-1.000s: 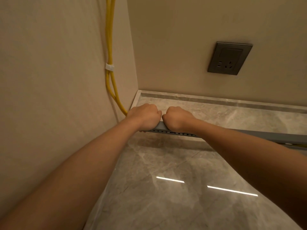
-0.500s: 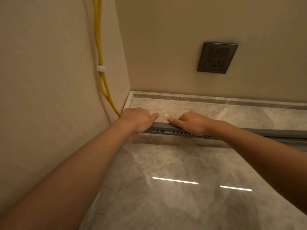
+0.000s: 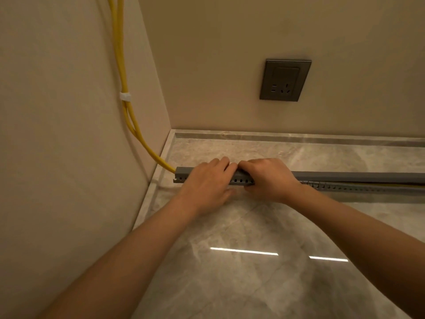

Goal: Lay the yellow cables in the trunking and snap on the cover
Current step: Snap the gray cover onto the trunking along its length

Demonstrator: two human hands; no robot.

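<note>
both hands, left hand (image 3: 204, 185) and right hand (image 3: 269, 178), press fingers flat on the grey cover (image 3: 345, 174), likely seating it over yellow cables (image 3: 124, 72) in slotted trunking (image 3: 240, 180).

You're in the corner of a finished indoor room, most likely a home: plain beige walls (image 3: 218, 54) meet at your 12 o'clock, a dark grey wall socket (image 3: 285, 79) sits low at 1 o'clock, and polished grey marble-look floor tiles (image 3: 230, 272) with a matching skirting strip (image 3: 299, 137) spread below.
</note>
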